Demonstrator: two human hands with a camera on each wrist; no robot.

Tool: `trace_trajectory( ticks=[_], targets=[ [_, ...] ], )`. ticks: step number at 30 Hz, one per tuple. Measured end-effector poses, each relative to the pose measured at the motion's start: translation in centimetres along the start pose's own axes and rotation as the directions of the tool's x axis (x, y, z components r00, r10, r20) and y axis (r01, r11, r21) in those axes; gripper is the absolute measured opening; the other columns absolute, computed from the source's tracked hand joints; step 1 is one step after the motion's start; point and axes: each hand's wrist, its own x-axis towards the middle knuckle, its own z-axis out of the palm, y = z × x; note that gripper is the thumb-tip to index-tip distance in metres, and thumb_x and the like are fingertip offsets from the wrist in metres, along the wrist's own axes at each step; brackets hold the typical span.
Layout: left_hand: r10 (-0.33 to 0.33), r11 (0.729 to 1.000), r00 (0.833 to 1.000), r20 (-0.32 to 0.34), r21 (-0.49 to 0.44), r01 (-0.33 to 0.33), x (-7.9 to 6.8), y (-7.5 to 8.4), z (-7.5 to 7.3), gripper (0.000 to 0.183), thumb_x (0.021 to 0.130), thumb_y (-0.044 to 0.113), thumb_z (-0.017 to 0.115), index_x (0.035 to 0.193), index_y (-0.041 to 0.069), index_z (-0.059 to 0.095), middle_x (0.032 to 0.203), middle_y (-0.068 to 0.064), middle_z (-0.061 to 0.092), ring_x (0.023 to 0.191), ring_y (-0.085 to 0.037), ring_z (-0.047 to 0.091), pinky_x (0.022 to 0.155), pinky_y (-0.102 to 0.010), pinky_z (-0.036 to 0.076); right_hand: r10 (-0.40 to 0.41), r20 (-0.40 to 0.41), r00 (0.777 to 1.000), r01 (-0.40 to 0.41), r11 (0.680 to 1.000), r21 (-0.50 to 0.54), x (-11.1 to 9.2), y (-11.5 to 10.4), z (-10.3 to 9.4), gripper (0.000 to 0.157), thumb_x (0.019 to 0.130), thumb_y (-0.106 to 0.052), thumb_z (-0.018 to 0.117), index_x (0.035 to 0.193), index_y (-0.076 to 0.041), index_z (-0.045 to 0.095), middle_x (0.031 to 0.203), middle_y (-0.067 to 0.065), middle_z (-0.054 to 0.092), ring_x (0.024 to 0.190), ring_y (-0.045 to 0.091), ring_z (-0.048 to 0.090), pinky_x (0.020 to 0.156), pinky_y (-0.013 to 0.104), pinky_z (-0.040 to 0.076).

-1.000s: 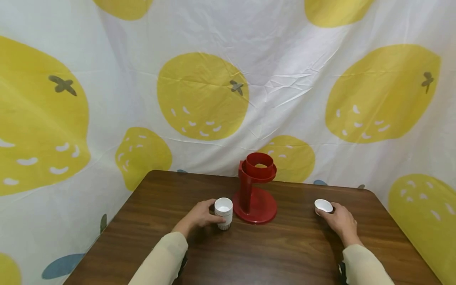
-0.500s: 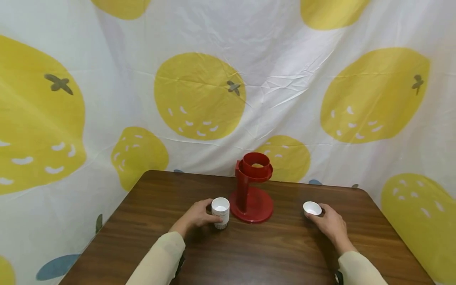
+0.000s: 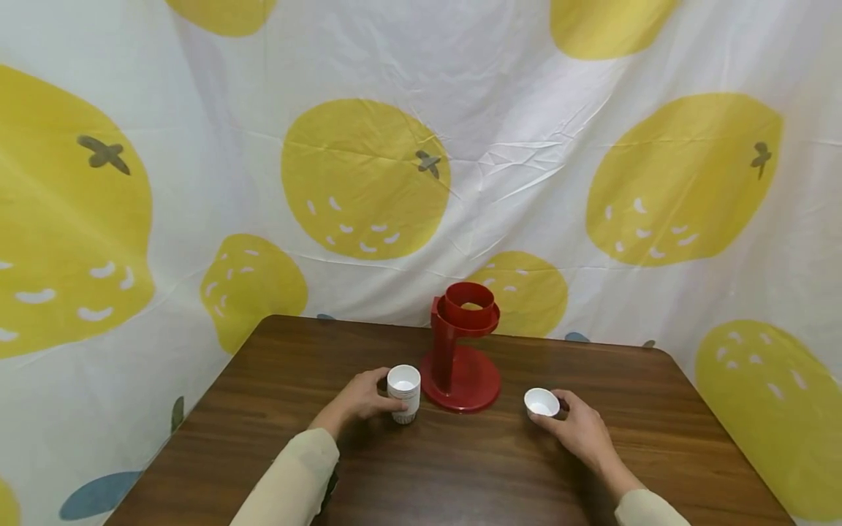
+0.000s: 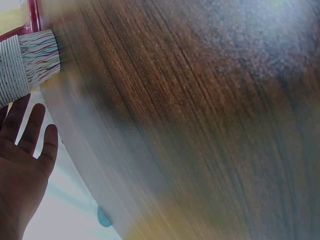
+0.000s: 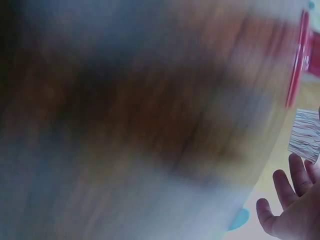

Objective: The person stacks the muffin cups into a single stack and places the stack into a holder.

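Observation:
In the head view my left hand (image 3: 355, 400) grips a stack of nested white paper cups (image 3: 405, 398) between thumb and fingers, left of the red stand. The left wrist view shows the stacked rims and a wavy coloured print on the lowest paper cup (image 4: 42, 57); some fingers there extend beside it. My right hand (image 3: 582, 431) holds a single white paper cup (image 3: 541, 403) by its side, mouth upward, to the right of the stand. The same wavy print shows on that paper cup (image 5: 306, 134) in the right wrist view, where part of the hand is cut off.
A red stand (image 3: 470, 387) with a round base, an upright post and a ring-shaped holder on top stands between the hands. Brown wood-grain table (image 3: 454, 467) lies beneath. A white curtain (image 3: 513, 73) with yellow lemons hangs behind and around it.
My right hand has moved left and nearer to me with its paper cup, closer to the red stand. The left hand keeps its grip on the stack; the head view has shifted slightly.

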Motion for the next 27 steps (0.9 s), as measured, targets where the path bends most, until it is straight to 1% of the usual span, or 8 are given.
trace_trajectory(
  ticks=[6, 11, 15, 22, 27],
  targets=[
    [-0.011, 1.000, 1.000, 0.001, -0.003, 0.011, 0.0, 0.1, 0.0, 0.065, 0.078, 0.032, 0.086, 0.129, 0.003, 0.059, 0.121, -0.010, 0.064, 0.116, -0.031, 0.056, 0.101, -0.053, 0.042, -0.043, 0.020, 0.999, 0.042, 0.998, 0.036, -1.1, -1.8, 1.4, 0.066, 0.077, -0.049, 0.083, 0.124, -0.006, 0.062, 0.118, 0.010, 0.067, 0.111, 0.030, 0.062, 0.085, 0.052, 0.047],
    [-0.020, 1.000, 1.000, 0.006, -0.009, 0.020, -0.1, 0.2, 0.0, 0.065, 0.078, 0.033, 0.086, 0.129, 0.003, 0.059, 0.121, -0.009, 0.064, 0.115, -0.030, 0.056, 0.101, -0.053, 0.042, -0.080, 0.032, 0.996, 0.078, 0.995, 0.060, -1.8, -3.7, 2.5, 0.066, 0.074, -0.045, 0.086, 0.123, -0.007, 0.064, 0.115, 0.006, 0.068, 0.108, 0.026, 0.063, 0.086, 0.050, 0.049],
    [-0.022, 1.000, 1.000, 0.006, -0.006, 0.022, -0.1, 0.2, 0.1, 0.064, 0.078, 0.033, 0.086, 0.128, 0.003, 0.059, 0.119, -0.009, 0.064, 0.113, -0.030, 0.057, 0.100, -0.053, 0.043, -0.108, 0.047, 0.993, 0.104, 0.991, 0.084, -2.4, -5.3, 3.2, 0.063, 0.072, -0.044, 0.087, 0.121, -0.009, 0.065, 0.112, 0.002, 0.069, 0.105, 0.023, 0.064, 0.084, 0.048, 0.050],
    [-0.011, 1.000, 1.000, 0.003, -0.008, 0.011, -0.2, 0.3, 0.0, 0.063, 0.078, 0.033, 0.086, 0.127, 0.003, 0.059, 0.119, -0.009, 0.065, 0.113, -0.029, 0.058, 0.100, -0.052, 0.044, -0.168, 0.055, 0.984, 0.159, 0.978, 0.133, -3.2, -7.6, 4.2, 0.058, 0.070, -0.042, 0.089, 0.117, -0.015, 0.068, 0.105, -0.006, 0.069, 0.101, 0.017, 0.064, 0.084, 0.044, 0.049],
    [-0.014, 1.000, 1.000, 0.004, -0.010, 0.014, -0.2, 0.3, 0.0, 0.063, 0.078, 0.033, 0.086, 0.127, 0.003, 0.059, 0.118, -0.009, 0.065, 0.112, -0.029, 0.058, 0.100, -0.052, 0.044, -0.200, 0.065, 0.978, 0.187, 0.969, 0.161, -3.3, -9.1, 4.6, 0.055, 0.070, -0.042, 0.089, 0.115, -0.018, 0.068, 0.103, -0.010, 0.068, 0.099, 0.014, 0.063, 0.085, 0.041, 0.048]
  ],
)
